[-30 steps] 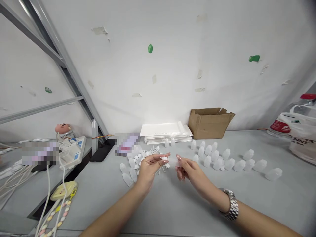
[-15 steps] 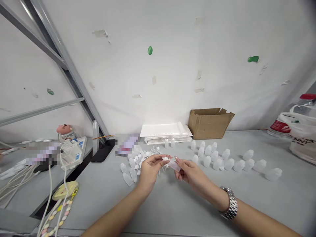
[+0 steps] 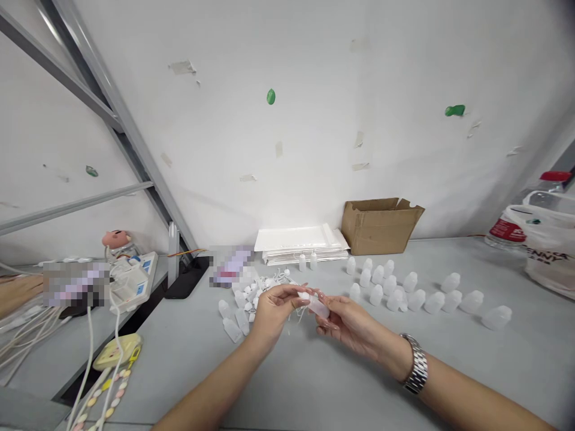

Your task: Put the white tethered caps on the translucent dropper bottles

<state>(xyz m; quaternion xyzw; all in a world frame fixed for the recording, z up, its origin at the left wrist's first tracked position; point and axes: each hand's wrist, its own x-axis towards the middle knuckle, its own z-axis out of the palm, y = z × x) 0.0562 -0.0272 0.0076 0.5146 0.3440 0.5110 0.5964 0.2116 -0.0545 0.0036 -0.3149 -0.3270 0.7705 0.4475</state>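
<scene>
Above the grey table, my right hand grips a small translucent plastic bottle, tilted with its neck toward the left. My left hand pinches a small white cap at that neck; whether it is seated there I cannot tell. Thin white cord hangs just below the fingers. Beside my left hand lies a pile of white caps with cords, partly covered by the hand. Several loose bottles lie left of the pile. To the right, many similar bottles stand upright in loose rows.
White flat packets are stacked by the wall, with two small bottles before them. A cardboard box stands alongside. A phone, a power strip and cables are at left, near another person's hand. Plastic bag at far right.
My hands stay together at the bottle and cap; my right fingers have shifted round the bottle. Another person's hand has come further in at the left edge. The view has shifted slightly.
</scene>
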